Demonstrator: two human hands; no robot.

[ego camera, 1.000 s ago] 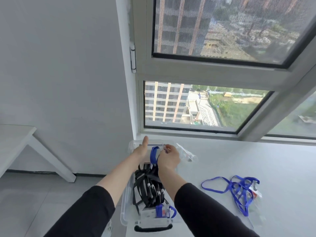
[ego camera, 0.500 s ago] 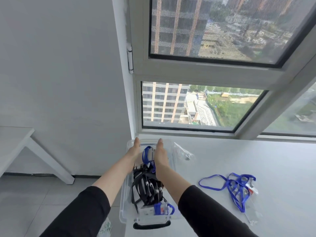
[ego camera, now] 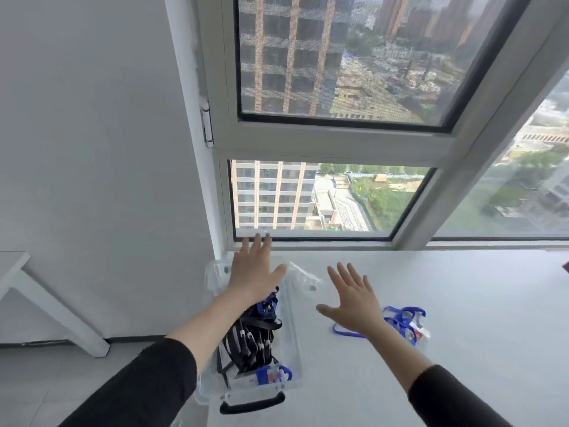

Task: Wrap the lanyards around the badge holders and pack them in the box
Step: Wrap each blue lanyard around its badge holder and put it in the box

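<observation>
A clear plastic box (ego camera: 294,346) with a black handle stands at the table's left edge. It holds several badge holders wrapped in black lanyards (ego camera: 249,340) and blue-wrapped ones at its near end (ego camera: 271,375) and far end. My left hand (ego camera: 254,269) hovers flat over the box's far end, fingers spread, holding nothing. My right hand (ego camera: 354,298) is spread open above the table to the right of the box. A loose blue lanyard with its badge holder (ego camera: 406,323) lies on the table just right of that hand, partly hidden by my wrist.
The white table (ego camera: 462,303) runs along a window sill. A crumpled clear plastic bag (ego camera: 303,277) lies beside the box's far right corner. A second white table (ego camera: 12,266) stands at the left, with grey floor between.
Both hands let go of the blue-wrapped badge holder at the box's far end and lifted away with fingers spread. My right hand swung right, out over the table.
</observation>
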